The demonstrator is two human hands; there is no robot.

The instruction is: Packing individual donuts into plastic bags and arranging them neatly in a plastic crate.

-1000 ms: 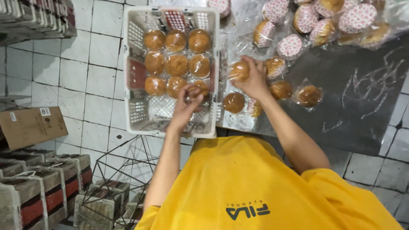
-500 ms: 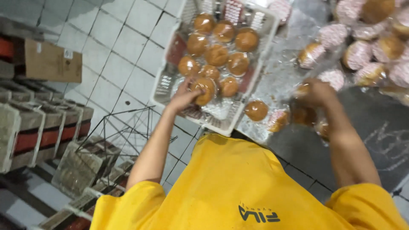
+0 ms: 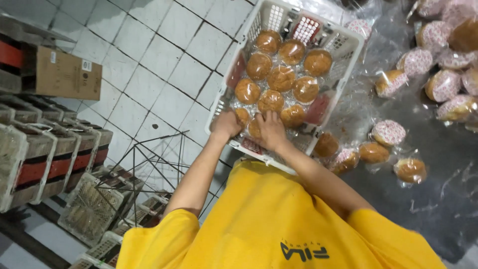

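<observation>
Both hands deep in the white basket!
Left hand and right hand press spread fingers on wrapped buns, seating the near row.

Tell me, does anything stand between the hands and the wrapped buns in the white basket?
Nothing visible does. The left hand and right hand already rest on the wrapped buns at the near end of the white basket.

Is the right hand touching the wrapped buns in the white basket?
Touching. The head view shows the right hand pressed flat on the wrapped buns at the near end of the white basket, with no gap visible between them.
</observation>
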